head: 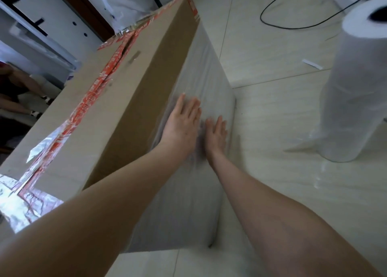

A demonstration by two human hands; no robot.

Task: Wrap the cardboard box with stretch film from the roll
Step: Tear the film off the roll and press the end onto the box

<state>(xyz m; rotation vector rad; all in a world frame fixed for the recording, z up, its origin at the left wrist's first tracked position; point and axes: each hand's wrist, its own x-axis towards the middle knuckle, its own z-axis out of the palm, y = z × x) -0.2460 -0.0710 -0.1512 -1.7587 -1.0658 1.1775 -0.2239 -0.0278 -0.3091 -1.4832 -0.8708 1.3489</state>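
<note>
Pressing flat, open left hand (182,121) and right hand (215,136) meet stretch film (201,71) on the cardboard box (117,109) mid-frame, roll (354,84) at right.

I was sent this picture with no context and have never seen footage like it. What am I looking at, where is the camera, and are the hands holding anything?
There is no machine here. The single picture comes from a wide-angle camera worn on a person's head, looking forward and down along both bare arms, which is why the edges look bent.

The big brown thing is a cardboard box standing on a tiled floor, its top seam closed with red tape. The side facing the person looks cloudy because stretch film already covers it.

The left hand and the right hand lie flat and open against that filmed side, fingers spread. They appear to be pressing the film, not gripping anything.

The roll of film stands upright on the floor to the right, apart from the box. A black cable lies on the floor beyond.
</note>
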